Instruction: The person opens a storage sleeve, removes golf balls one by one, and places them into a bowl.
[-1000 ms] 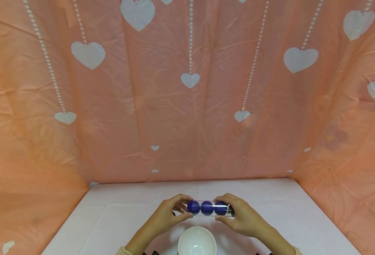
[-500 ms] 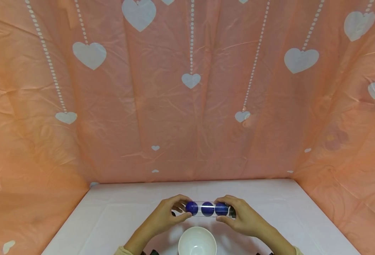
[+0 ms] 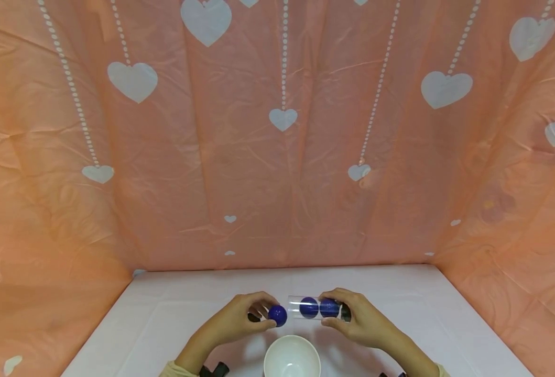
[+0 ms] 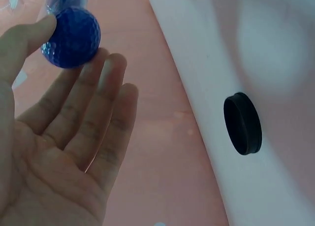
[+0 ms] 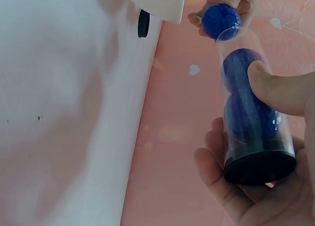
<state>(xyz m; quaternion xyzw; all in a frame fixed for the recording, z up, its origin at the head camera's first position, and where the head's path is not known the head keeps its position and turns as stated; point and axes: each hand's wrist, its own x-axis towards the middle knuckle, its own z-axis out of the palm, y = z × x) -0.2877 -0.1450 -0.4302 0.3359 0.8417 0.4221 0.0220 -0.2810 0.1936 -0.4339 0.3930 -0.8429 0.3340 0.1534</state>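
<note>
My left hand point(image 3: 237, 318) pinches a dimpled blue golf ball point(image 3: 277, 315) between thumb and fingertips, just outside the left end of a clear plastic tube point(image 3: 293, 307). In the left wrist view, the other fingers spread out behind this golf ball point(image 4: 74, 39). My right hand point(image 3: 362, 320) grips the tube, held roughly level above the table. Two more blue golf balls point(image 5: 251, 115) sit inside it, and a black end cap point(image 5: 261, 168) closes its right end. A loose black cap point(image 4: 243, 123) stands on edge on the table near my left hand.
A white bowl point(image 3: 291, 353) stands on the white-covered table point(image 3: 187, 298), in front of and below the tube. Behind and at both sides hangs a peach sheet point(image 3: 249, 173) with white hearts. A black strap piece point(image 3: 218, 369) shows at my left wrist.
My left hand has drawn the leftmost golf ball out of the tube's left end, moving left and slightly down. The right hand and tube have barely moved.
</note>
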